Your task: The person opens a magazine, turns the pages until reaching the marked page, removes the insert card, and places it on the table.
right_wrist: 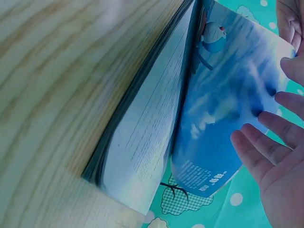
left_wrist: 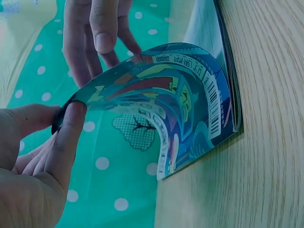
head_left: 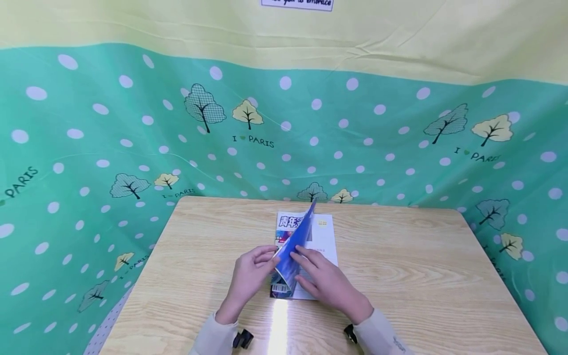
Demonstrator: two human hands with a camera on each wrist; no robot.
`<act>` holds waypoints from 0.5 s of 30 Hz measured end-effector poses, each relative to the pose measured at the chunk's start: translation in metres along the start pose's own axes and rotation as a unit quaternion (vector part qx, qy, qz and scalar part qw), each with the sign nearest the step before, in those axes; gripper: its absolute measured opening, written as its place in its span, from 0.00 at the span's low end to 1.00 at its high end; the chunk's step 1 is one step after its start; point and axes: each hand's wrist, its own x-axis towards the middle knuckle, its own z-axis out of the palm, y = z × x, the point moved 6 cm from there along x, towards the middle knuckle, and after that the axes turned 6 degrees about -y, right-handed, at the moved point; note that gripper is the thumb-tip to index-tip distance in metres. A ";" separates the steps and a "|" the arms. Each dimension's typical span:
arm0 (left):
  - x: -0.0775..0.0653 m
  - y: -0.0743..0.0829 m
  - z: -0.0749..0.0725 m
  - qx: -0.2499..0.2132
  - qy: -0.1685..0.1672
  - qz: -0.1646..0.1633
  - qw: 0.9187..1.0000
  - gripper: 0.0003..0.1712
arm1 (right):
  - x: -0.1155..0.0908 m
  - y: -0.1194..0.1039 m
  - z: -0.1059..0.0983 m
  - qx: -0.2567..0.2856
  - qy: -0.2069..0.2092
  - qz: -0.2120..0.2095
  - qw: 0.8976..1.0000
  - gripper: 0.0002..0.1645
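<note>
A thin magazine (head_left: 328,231) lies on the table with its front cover raised. My left hand (head_left: 253,273) pinches the cover's free edge between thumb and fingers, bending the cover in a curve, as the left wrist view shows. Blue artwork with a small cartoon figure (right_wrist: 216,35) fills the cover's inside (right_wrist: 228,95). My right hand (head_left: 330,281) has its fingers extended, with fingertips on or close to that blue side. Beneath lies a white page (right_wrist: 152,104) with small print. A barcode (left_wrist: 213,104) is on the cover's outer side.
The light wooden table (head_left: 399,256) extends on both sides of the magazine. Behind it hangs a green and yellow curtain (head_left: 284,118) with dots and trees. Black devices (head_left: 243,338) sit at both wrists, beside the pale sleeves (head_left: 381,335).
</note>
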 end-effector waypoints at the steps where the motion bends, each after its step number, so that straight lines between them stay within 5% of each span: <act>1: 0.000 -0.001 -0.001 -0.006 0.003 -0.002 1.000 0.20 | 0.000 -0.001 0.000 0.000 -0.001 0.000 1.000 0.35; 8: -0.005 -0.002 -0.010 -0.018 0.017 -0.011 1.000 0.19 | -0.003 -0.002 -0.006 -0.022 -0.013 0.007 1.000 0.36; 15: -0.017 -0.001 -0.040 -0.028 0.057 -0.015 0.998 0.16 | -0.022 0.018 -0.005 -0.053 -0.082 0.074 0.993 0.40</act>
